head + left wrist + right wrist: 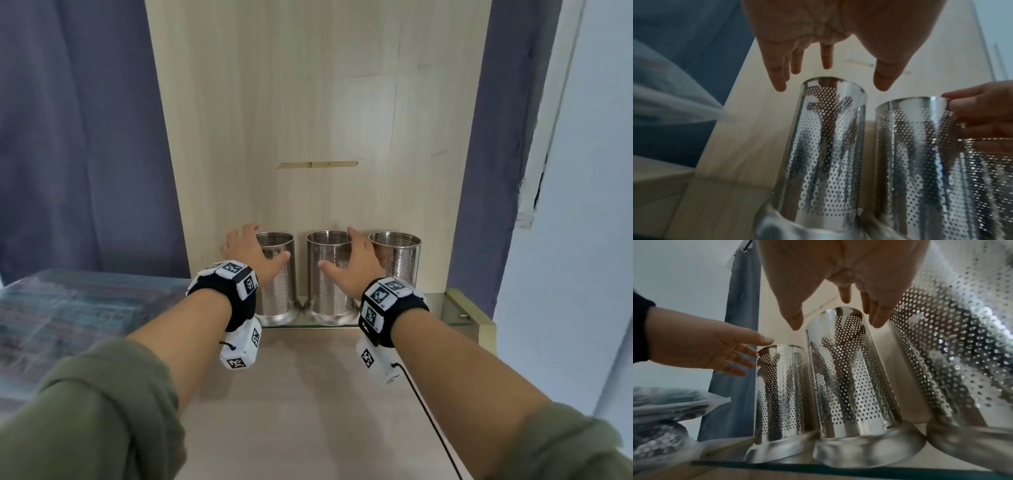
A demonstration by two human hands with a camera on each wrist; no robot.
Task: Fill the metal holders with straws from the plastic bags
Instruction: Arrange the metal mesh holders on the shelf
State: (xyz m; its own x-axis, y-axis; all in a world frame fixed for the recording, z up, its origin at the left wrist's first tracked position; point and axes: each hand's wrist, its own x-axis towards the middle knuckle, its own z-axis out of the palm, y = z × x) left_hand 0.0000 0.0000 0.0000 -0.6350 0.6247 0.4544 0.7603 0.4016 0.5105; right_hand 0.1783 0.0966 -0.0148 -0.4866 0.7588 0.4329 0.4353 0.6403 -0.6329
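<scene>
Three empty perforated metal holders stand in a row on a glass shelf [442, 308]: the left holder [281, 291], the middle holder [325, 294] and the right holder [400, 260]. My left hand [260, 246] is spread open at the left holder's top, thumb in front and fingers on its left. In the left wrist view its straight fingertips [779, 87] hover just over the rim of that holder [828, 146]. My right hand [342, 253] is spread around the top of the middle holder [849, 378], thumb on the left, fingers [877, 321] toward the right holder [951, 353]. Neither hand grips anything.
Plastic bags of straws [68, 308] lie on the left. A pale wooden panel [308, 120] rises directly behind the holders, with blue curtains [68, 137] on either side. A beige tabletop [308, 394] lies in front of the shelf, and a black cable [428, 411] trails from my right wrist.
</scene>
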